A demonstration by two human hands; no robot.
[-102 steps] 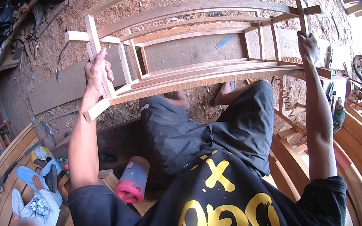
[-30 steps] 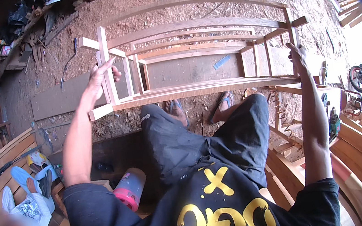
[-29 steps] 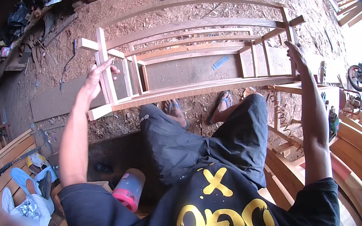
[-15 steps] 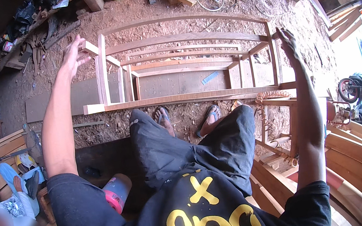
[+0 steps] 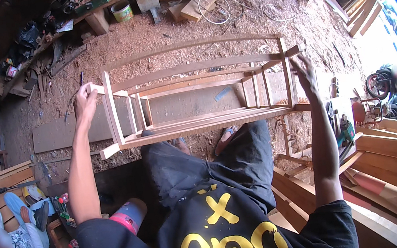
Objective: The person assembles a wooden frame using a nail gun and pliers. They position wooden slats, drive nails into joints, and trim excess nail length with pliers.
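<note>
A long, pale wooden frame (image 5: 195,67) of slim rails and uprights spans the space before my knees. Its near long rail (image 5: 204,126) passes just over my thighs. My left hand (image 5: 85,105) is closed on a short bar end that juts out at the frame's left side. At the opposite end my right hand (image 5: 306,71) grips a matching stub, its fingers bent against the wood and partly in shadow. The frame is tilted, and several inner rails show between its ends.
A flat board (image 5: 70,131) lies beyond my feet with a blue strip (image 5: 223,93) on it. Shavings cover the floor. A coiled air hose (image 5: 286,132) and planks (image 5: 394,160) are on the right. A person (image 5: 19,240) sits at lower left. A tub (image 5: 122,11) stands at the back.
Both hands have come down and nearer to me. The left hand, spread before, is now closed on the bar end. The frame has tipped and its near rail has moved over my knees.
</note>
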